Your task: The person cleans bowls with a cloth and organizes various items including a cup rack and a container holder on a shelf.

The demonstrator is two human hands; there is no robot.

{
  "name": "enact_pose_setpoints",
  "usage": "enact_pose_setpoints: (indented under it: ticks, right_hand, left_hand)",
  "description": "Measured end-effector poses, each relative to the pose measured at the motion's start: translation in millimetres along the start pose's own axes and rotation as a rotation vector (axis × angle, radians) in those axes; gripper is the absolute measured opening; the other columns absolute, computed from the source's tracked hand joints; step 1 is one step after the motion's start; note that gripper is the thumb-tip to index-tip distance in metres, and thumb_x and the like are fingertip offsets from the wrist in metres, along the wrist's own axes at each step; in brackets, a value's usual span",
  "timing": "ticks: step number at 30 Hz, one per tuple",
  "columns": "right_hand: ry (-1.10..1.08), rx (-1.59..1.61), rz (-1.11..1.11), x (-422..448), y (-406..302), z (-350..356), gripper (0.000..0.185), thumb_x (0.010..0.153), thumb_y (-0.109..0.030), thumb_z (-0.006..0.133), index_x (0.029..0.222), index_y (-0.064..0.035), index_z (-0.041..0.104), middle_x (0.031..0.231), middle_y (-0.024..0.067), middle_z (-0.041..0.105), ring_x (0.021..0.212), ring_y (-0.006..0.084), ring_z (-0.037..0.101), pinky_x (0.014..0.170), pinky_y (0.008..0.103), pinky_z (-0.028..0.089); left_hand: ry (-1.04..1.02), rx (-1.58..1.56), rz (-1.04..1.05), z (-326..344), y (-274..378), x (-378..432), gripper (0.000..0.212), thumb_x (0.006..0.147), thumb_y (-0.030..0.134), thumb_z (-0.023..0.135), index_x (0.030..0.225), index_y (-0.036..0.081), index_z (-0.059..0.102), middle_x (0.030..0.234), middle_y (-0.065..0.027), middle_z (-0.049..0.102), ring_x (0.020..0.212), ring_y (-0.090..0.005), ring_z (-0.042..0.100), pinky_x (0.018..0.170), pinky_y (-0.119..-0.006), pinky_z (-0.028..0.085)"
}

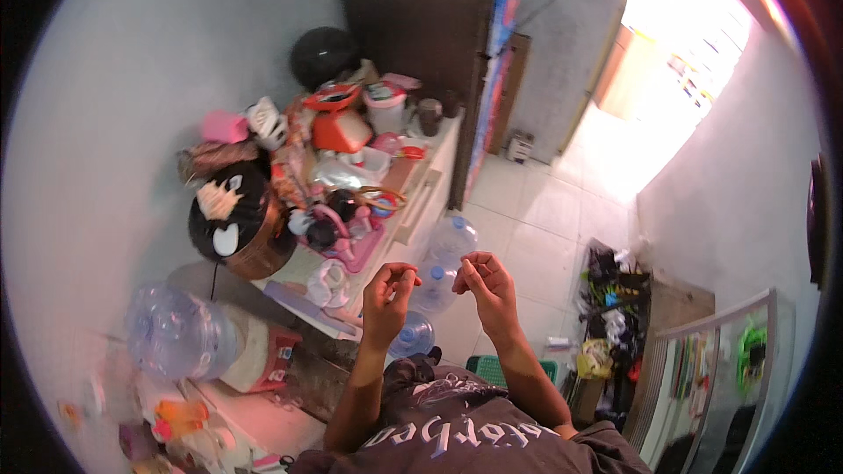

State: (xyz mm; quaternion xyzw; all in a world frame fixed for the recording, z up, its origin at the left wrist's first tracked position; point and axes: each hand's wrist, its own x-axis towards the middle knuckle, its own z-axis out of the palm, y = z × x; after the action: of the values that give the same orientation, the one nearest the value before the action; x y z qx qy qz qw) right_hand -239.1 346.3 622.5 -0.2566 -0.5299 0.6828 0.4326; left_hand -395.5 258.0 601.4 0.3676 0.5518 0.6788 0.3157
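Both my hands are raised in front of my chest, apart from each other. My left hand (390,296) has its fingers curled, the thumb near the index fingertip; nothing can be made out in it. My right hand (486,286) is curled in a similar way, its thumb close to the fingers, and whether it pinches something small cannot be told. Below and between them stand clear blue-capped water bottles (436,286) on the tiled floor. To the left is a white cabinet (421,201) with a pink tray (369,247) and a white cloth-like item (327,283) on its top.
A black and copper-coloured appliance (244,224), an orange kitchen scale (339,128) and a black helmet-like object (323,56) crowd the cabinet. At left stands a large water bottle on a dispenser (181,332). A green basket (490,368), piled bags (596,359) and a glass-fronted case (714,368) lie right.
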Motion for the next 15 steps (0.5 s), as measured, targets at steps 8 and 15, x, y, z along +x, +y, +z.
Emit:
enact_pose_setpoints:
  ticks: [8, 15]
  right_hand:
    - [-0.272, -0.011, 0.152, 37.4, 57.5, 62.2, 0.02, 0.098, -0.02, 0.057, 0.105, -0.0013, 0.055, 0.08, 0.0034, 0.06, 0.07, 0.0121, 0.058, 0.066, 0.0256, 0.047]
    - [-0.209, -0.228, 0.322, 105.3, 176.0, 55.7, 0.029, 0.094, -0.017, 0.061, 0.113, 0.0026, 0.051, 0.091, 0.0102, 0.062, 0.077, 0.0192, 0.065, 0.066, 0.0315, 0.055]
  left_hand:
    - [0.277, -0.027, -0.05, -84.4, -12.7, -13.3, 0.014, 0.095, 0.013, 0.059, 0.102, 0.001, 0.061, 0.09, -0.0028, 0.063, 0.082, -0.0081, 0.059, 0.074, -0.024, 0.046]
    - [0.693, -0.067, -0.045, -153.7, -116.3, -22.6, 0.02, 0.092, 0.016, 0.064, 0.106, 0.002, 0.058, 0.098, -0.0032, 0.06, 0.09, -0.0111, 0.055, 0.081, -0.026, 0.044]
